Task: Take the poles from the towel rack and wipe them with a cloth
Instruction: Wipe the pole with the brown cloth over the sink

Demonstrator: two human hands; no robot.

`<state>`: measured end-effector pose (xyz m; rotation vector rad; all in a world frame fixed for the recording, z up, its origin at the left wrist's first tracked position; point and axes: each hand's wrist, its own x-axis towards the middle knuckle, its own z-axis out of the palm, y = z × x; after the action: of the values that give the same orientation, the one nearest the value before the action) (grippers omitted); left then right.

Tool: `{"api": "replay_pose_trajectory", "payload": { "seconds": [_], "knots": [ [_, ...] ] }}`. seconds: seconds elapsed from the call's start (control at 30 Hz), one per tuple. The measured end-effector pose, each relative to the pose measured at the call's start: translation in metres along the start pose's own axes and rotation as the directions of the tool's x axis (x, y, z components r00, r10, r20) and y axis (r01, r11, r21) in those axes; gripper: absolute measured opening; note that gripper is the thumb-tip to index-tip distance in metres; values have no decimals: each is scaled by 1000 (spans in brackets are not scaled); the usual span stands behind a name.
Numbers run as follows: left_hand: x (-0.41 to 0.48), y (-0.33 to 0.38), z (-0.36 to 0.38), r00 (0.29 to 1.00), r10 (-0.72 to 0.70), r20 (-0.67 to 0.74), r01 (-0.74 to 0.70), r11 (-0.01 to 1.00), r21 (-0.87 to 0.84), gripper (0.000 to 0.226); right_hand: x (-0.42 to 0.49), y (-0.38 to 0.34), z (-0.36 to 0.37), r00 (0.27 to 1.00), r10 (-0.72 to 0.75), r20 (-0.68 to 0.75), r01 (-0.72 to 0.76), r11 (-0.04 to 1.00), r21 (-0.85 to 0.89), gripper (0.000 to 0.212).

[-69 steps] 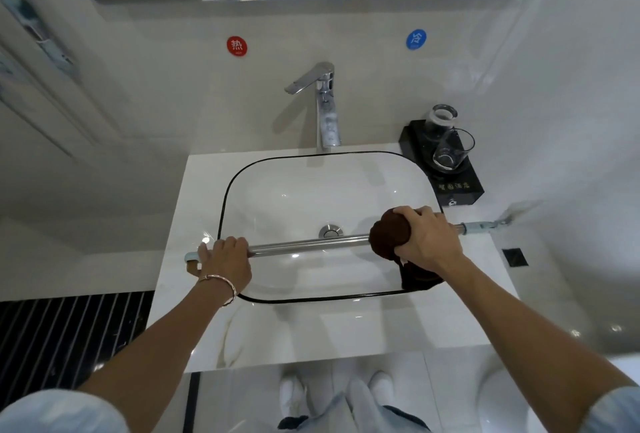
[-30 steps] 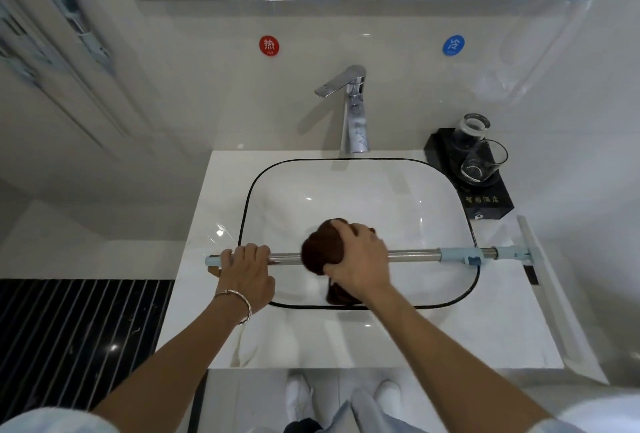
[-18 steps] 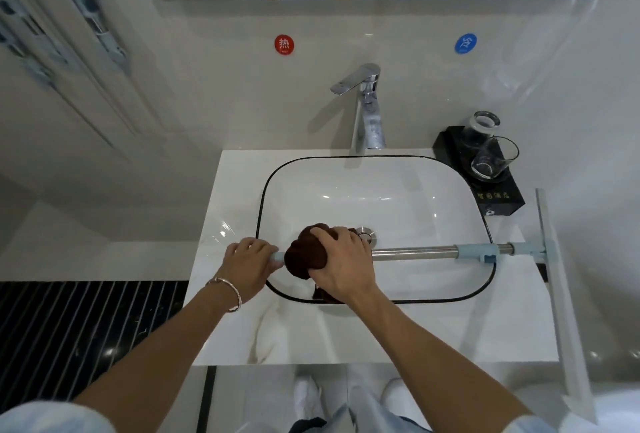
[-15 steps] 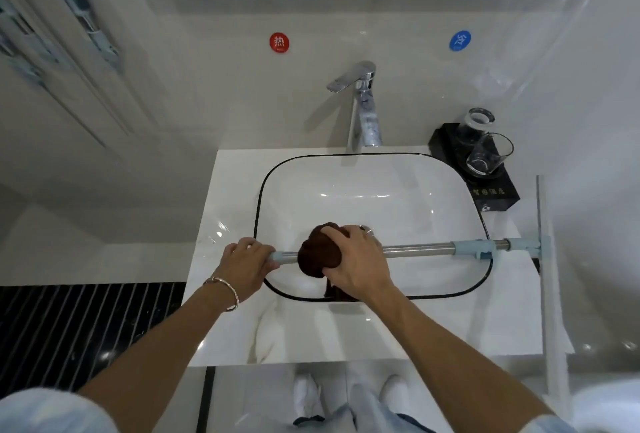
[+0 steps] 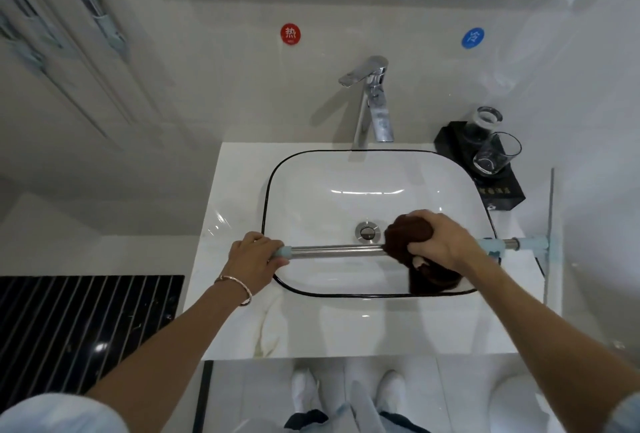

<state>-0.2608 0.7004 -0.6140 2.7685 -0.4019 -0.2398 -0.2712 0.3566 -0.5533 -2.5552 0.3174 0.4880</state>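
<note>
A person stands at a bathroom sink (image 5: 277, 173) holding a metal pole (image 5: 337, 251) level across the basin, the drain (image 5: 367, 231) showing just beyond it. The left hand (image 5: 254, 256), a thin bracelet (image 5: 239, 289) at its wrist, has its fingers curled tight round the pole's pale-blue end cap (image 5: 280, 252), over the basin's left rim. The right hand (image 5: 440, 242) grips a dark brown cloth (image 5: 408, 233) bunched round the pole toward its right, fingers closed over the wad; a loose tail of cloth hangs below the hand into the basin. Past the right hand the pole runs on through a pale-blue collar (image 5: 491, 245) to a pale bar (image 5: 550, 211) that crosses it at the right edge of the tabletop (image 5: 235, 190). Behind the basin stands a chrome tap (image 5: 375, 110); to its right two glasses (image 5: 497, 153) sit on a black box (image 5: 502, 190) by the wall. A red sticker (image 5: 290, 34) and a blue sticker (image 5: 472, 38) are fixed to the wall above the tap. White shoes (image 5: 301, 387) show on the floor below the tabletop's front edge
</note>
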Motion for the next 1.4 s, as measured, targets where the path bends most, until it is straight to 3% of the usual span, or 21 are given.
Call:
{"api": "replay_pose_trajectory", "payload": {
  "seconds": [0.23, 0.33, 0.4, 0.5, 0.73, 0.87, 0.93, 1.07, 1.23, 1.4],
  "knots": [
    [0, 5, -7, 998, -59, 11, 59, 998, -31, 20, -7, -122, 88, 940, -326, 103, 327, 945, 4, 66],
    [0, 2, -6, 994, -100, 41, 101, 995, -13, 19, -12, -132, 100, 924, -370, 99, 373, 928, -11, 70],
    [0, -1, -6, 989, -143, 49, 147, 983, -110, 21, -14, -121, 96, 920, -380, 95, 384, 923, -25, 71],
    [-1, 3, -9, 974, -211, 80, 224, 948, -225, 38, -13, -84, 71, 945, -320, 60, 323, 945, -51, 73],
    [-3, 6, -13, 976, -196, 92, 212, 954, -213, 36, -8, 39, -13, 992, 20, -123, -20, 1000, -3, 75],
    [-4, 8, -12, 983, -182, 34, 185, 953, -241, 30, 0, 42, -13, 984, 63, -166, -60, 998, 22, 62],
    [-7, 9, -10, 990, -138, -8, 134, 968, -210, 26, -1, 23, -5, 992, 54, -116, -51, 998, 26, 59],
    [-11, 7, 1, 988, -96, -118, 78, 986, -149, 26, -13, -34, 35, 996, -89, -31, 89, 996, 13, 72],
    [-7, 13, -2, 983, -140, -118, 120, 979, -163, 26, -26, -107, 92, 947, -321, -15, 320, 946, -51, 75],
    [-6, 14, -5, 981, -177, -77, 163, 972, -167, 24, -24, -107, 92, 933, -360, 19, 360, 930, -71, 74]
  ]
}}
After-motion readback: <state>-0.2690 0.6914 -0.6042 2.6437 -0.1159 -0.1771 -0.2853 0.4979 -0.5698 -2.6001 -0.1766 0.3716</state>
